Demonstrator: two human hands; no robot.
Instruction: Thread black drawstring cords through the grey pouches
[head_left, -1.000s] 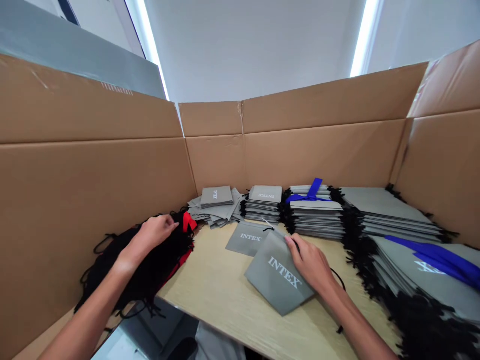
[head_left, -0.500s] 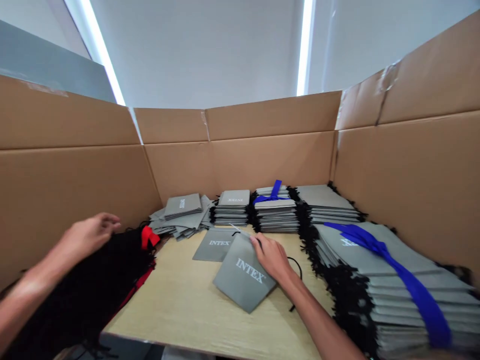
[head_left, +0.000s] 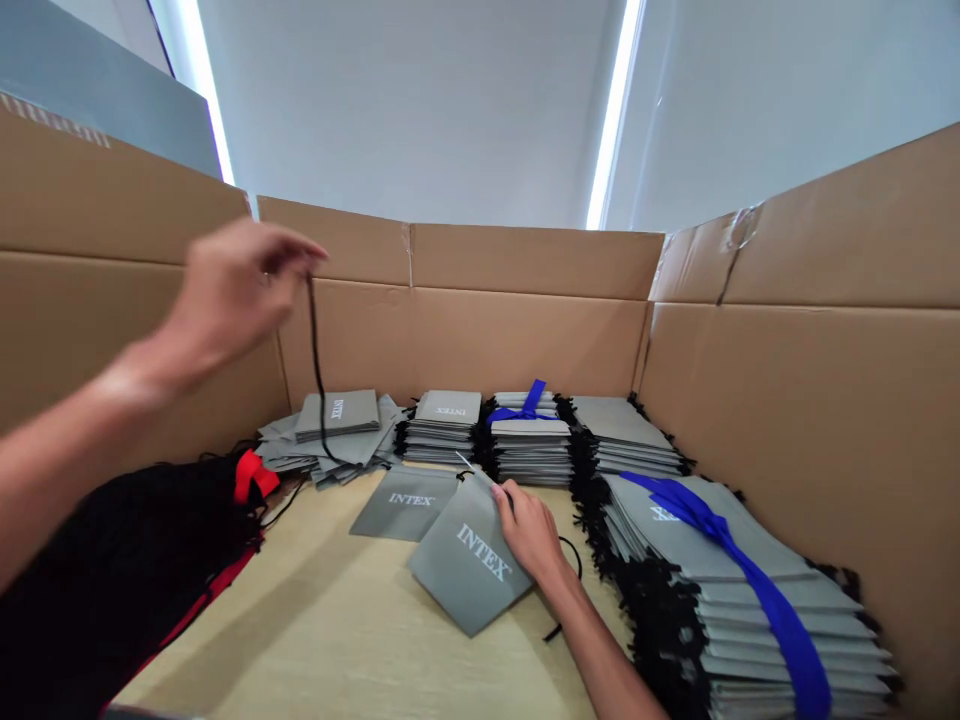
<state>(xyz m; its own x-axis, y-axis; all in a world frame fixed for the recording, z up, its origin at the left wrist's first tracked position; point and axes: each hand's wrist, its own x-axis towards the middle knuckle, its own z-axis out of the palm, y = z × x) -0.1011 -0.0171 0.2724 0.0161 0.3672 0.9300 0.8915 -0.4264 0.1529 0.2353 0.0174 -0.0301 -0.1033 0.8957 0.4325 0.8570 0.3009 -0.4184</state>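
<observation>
My left hand is raised high on the left, fingertips pinched on one end of a black cord that dangles down. Lower down, my right hand grips a grey drawstring pouch marked INTEX by its upper edge, tilted above the table. A thin pale rod sticks out of the pouch's top corner; its other end is hidden. One black cord hangs past my right wrist. Behind this pouch, another grey INTEX pouch lies flat on the table.
A heap of black cords with a red tie covers the left side. Loose grey pouches and several stacks stand behind; a large stack with a blue band is at right. Cardboard walls surround the wooden table.
My left hand has risen and moved right from above the cord heap, and a black cord now hangs from it. My right hand still holds the pouch; the view has shifted slightly.
</observation>
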